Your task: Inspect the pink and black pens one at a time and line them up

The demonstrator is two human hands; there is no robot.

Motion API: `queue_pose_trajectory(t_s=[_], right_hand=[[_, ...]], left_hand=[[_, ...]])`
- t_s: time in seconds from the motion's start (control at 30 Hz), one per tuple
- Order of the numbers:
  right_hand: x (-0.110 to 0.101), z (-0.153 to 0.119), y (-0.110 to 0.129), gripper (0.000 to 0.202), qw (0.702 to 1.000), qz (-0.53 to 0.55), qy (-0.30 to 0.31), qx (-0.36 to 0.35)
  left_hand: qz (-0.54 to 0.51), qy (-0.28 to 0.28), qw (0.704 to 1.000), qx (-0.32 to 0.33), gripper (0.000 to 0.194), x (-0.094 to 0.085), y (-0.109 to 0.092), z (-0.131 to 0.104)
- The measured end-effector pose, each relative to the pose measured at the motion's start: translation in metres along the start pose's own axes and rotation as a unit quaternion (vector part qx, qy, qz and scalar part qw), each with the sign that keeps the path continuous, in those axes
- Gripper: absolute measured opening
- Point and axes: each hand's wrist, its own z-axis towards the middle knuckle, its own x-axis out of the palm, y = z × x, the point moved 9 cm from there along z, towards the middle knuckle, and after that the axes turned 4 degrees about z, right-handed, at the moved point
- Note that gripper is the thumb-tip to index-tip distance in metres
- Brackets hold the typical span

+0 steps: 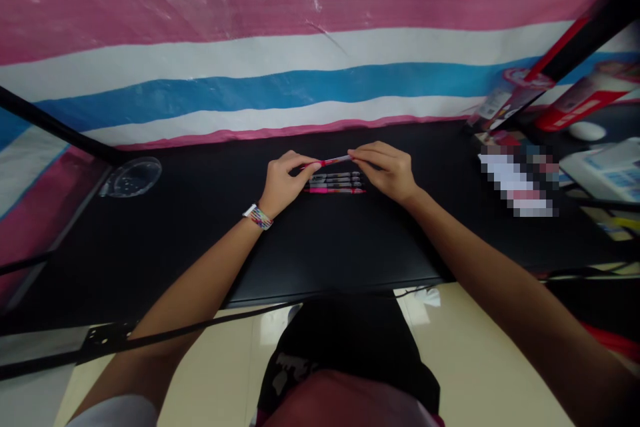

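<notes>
Between my two hands, a red pen with a pale clear barrel is stretched level above the black tabletop. My left hand pinches its red end, thumb against fingers. At the other end, the fingertips of my right hand close on the pale tip. Just below the held pen lies a row of several pens, side by side and pointing the same way. Most of them are dark and clear; the nearest one is pink. My hands partly cover the ends of the row.
A clear plastic lid or dish lies at the left of the black table. At the right stand two cups, a white rounded object and a white device. A striped sheet hangs behind; a dark bar crosses my left forearm.
</notes>
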Motion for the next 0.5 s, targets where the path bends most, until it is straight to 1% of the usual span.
queue_pose_trajectory(t_s=[0.07,0.17,0.2,0.3,0.4,0.5], right_hand=[[0.001,0.000,0.001,0.024,1.000,-0.024,0.014,-0.014],[0.003,-0.002,0.004,0.024,0.998,-0.049,0.032,-0.027],[0.003,-0.002,0.005,0.024,0.998,-0.054,0.034,-0.028],[0.001,-0.003,0.005,0.025,0.998,-0.054,0.022,-0.029],[0.001,-0.004,0.007,0.025,0.999,-0.030,0.000,-0.040],[0.002,-0.004,0.008,0.023,0.999,0.000,-0.022,-0.034]], left_hand=[[-0.013,0.012,0.999,-0.030,0.025,0.002,0.006,0.000],[-0.037,0.024,0.997,-0.063,0.050,0.005,0.015,0.001],[-0.050,0.024,0.996,-0.070,0.051,0.006,0.017,0.001],[-0.092,0.014,0.993,-0.072,0.032,0.005,0.021,0.004],[-0.114,0.015,0.990,-0.077,0.032,0.005,0.022,0.005],[-0.121,0.026,0.987,-0.105,0.045,0.006,0.027,0.005]])
